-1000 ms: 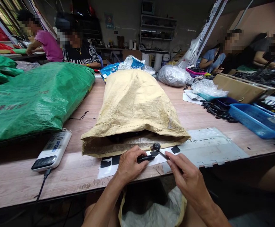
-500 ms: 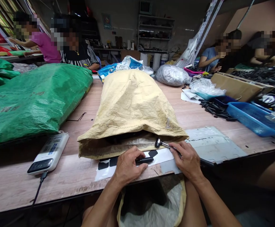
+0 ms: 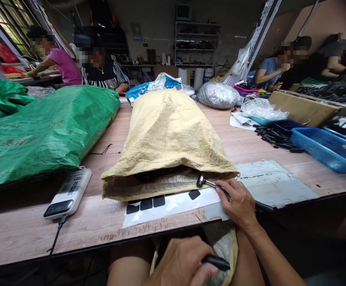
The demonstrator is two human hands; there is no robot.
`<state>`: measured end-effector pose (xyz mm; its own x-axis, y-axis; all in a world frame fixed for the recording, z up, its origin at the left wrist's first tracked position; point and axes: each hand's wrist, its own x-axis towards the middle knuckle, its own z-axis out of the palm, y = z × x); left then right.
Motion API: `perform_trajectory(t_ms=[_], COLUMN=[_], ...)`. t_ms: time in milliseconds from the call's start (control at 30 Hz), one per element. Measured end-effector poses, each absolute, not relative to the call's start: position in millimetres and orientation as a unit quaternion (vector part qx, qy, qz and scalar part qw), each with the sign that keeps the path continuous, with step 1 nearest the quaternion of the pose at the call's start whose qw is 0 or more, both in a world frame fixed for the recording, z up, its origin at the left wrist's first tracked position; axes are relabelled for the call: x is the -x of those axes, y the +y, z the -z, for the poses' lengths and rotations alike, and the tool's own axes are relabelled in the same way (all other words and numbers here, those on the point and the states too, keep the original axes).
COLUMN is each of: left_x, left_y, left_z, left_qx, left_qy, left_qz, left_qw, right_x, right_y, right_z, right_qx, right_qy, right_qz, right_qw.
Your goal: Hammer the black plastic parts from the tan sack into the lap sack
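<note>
My left hand [image 3: 185,260] is below the table edge, closed around a black cylindrical piece [image 3: 217,262], over an open sack [image 3: 234,258] between my legs. My right hand [image 3: 238,200] rests at the table's front edge, fingers wrapped round a small metal-headed hammer [image 3: 201,181]. The hammer's head lies by the mouth of a big cream woven sack [image 3: 173,131], whose inside is dark. In front of that mouth is a white strip [image 3: 175,204] with several black rounded patches [image 3: 159,201] on it.
A green sack [image 3: 50,131] fills the left, with a white power bank [image 3: 68,194] and cable before it. At right are a grey sheet [image 3: 268,180], black parts [image 3: 277,137] and a blue tray [image 3: 324,147]. Several people sit beyond.
My left hand has moved down off the white strip to below the table edge, carrying the black piece. My right hand still holds the hammer in nearly the same place. The view has shifted slightly.
</note>
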<state>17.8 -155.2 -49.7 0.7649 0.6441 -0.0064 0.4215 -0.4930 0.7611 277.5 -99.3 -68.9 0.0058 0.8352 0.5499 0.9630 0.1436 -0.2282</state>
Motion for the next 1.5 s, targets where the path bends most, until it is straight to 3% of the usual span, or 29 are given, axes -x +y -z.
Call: perform_trajectory(t_ms=[233, 367, 533, 667, 800, 867, 1000, 1100, 1500], left_x=[-7.2, -2.4, -12.6, -14.6, 11.1, 32.0, 69.3, 84.4, 97.8], left_y=[-178.4, -180.7, -178.7, -165.2, -123.0, -90.9, -33.2, -12.5, -7.4], left_z=[151.3, 166.0, 126.9, 68.4, 20.7, 11.6, 20.0, 30.4, 18.6], left_qx=[-0.745, -0.746, -0.781, -0.821, -0.776, -0.737, -0.703, -0.723, -0.772], left_qy=[0.533, 0.541, 0.478, 0.408, 0.485, 0.559, 0.675, 0.663, 0.629], left_qz=[0.046, 0.050, 0.062, -0.077, -0.307, -0.345, -0.221, -0.192, -0.071], left_qw=[0.400, 0.384, 0.396, 0.391, 0.261, 0.159, 0.036, -0.025, -0.055], right_x=[-274.9, -274.9, -276.4, -276.8, -277.2, -277.4, -277.5, -277.0, -274.8], right_y=[-100.8, -100.3, -100.0, -100.1, -99.7, -99.5, -99.0, -98.8, -100.0], right_z=[66.4, 67.5, 69.2, 69.7, 70.6, 70.9, 70.1, 69.1, 67.9], right_qx=[0.649, 0.650, 0.644, 0.641, 0.641, 0.644, 0.642, 0.638, 0.647], right_qy=[-0.695, -0.694, -0.698, -0.699, -0.699, -0.696, -0.699, -0.702, -0.696], right_qz=[0.111, 0.114, 0.122, 0.123, 0.122, 0.121, 0.117, 0.115, 0.105], right_qw=[0.290, 0.288, 0.289, 0.291, 0.293, 0.292, 0.293, 0.296, 0.294])
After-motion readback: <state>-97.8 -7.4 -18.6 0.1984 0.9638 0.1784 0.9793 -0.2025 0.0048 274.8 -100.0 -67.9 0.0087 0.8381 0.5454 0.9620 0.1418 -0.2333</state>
